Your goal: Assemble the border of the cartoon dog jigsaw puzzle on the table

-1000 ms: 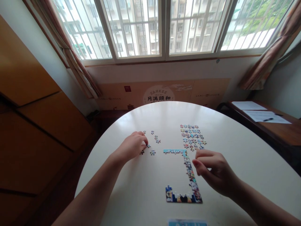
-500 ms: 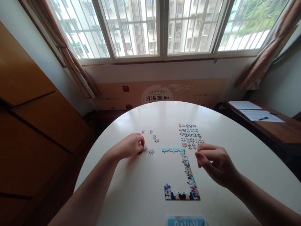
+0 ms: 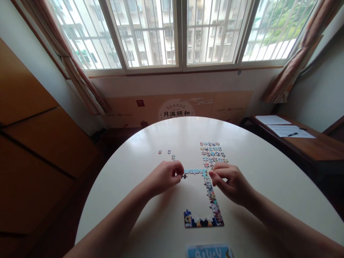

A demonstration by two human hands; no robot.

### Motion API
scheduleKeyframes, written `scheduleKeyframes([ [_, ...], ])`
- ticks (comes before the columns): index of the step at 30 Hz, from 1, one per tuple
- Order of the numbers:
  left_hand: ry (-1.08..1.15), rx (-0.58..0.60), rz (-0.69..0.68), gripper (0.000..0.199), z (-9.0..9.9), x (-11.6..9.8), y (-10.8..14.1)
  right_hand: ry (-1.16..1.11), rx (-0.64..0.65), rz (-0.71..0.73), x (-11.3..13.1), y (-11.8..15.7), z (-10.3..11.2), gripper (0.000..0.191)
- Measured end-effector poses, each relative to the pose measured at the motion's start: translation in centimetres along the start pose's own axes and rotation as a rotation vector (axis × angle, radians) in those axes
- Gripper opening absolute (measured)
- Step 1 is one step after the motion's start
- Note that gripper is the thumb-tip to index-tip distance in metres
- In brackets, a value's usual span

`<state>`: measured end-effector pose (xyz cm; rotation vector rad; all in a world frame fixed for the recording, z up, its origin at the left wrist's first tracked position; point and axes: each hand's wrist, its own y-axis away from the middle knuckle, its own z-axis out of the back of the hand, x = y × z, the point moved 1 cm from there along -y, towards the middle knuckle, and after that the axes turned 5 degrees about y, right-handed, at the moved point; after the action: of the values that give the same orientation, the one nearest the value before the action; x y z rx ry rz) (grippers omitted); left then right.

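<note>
A partly joined puzzle border [image 3: 213,200] lies on the white round table [image 3: 113,190], with a top strip, a right side and a bottom strip. My left hand [image 3: 168,176] pinches a small dark puzzle piece [image 3: 184,176] at the left end of the top strip. Beside the border's upper right corner is my right hand [image 3: 228,181], its thumb and fingers pressed together; whatever it holds, if anything, is too small to make out. Rows of loose pieces [image 3: 213,152] lie behind it. A few more pieces [image 3: 169,152] lie behind my left hand.
A blue box or card [image 3: 209,251] with white lettering lies at the table's near edge. On the right, a brown desk [image 3: 309,148] bears papers [image 3: 291,131] and a pen. Windows and a printed cardboard panel [image 3: 120,111] are beyond the table.
My left hand has moved right with a piece, from the loose pieces to the top strip. My right hand has come slightly left, nearer the border's corner. The view has shifted a little.
</note>
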<state>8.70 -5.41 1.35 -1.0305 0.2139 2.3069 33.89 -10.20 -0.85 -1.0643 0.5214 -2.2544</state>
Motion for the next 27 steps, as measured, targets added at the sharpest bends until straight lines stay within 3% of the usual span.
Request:
scheduleKeyframes([
  [8,-0.122,-0.056,0.058,0.023,-0.8,0.6,-0.4,0.049,-0.060,0.073,0.2,-0.3,-0.7,0.047],
  [17,-0.228,-0.089,0.092,0.018,-1.4,0.5,-0.5,0.054,-0.067,0.098,0.2,-0.3,-1.1,0.042],
  [27,-0.270,-0.128,0.045,0.016,-1.1,0.8,-0.5,0.039,-0.076,0.111,0.4,-0.3,-1.0,0.040],
])
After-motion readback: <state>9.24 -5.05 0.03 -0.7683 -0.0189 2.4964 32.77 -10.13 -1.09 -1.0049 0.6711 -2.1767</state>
